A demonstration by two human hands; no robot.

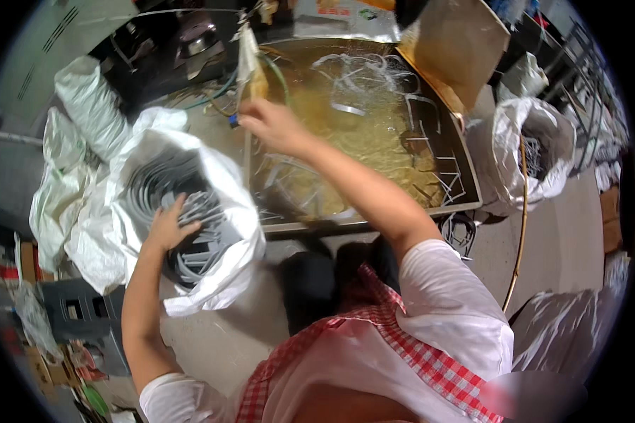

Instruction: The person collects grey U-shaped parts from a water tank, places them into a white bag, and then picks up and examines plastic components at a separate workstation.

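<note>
Both hands busy: left hand (168,227) spread open on grey looped strips (190,233) in white plastic sack (233,211) centre-left, right hand (271,125) loosely curled, apparently empty, over brown-liquid metal tray (466,180) upper centre.

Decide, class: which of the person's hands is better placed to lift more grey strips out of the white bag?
Left. The left hand already rests on the grey strips inside the white bag, while the right hand is stretched out over the tray of yellowish liquid.

Silvery printed pouch (342,17) at top edge behind tray; brown cardboard flap (458,46) to its right.
</note>
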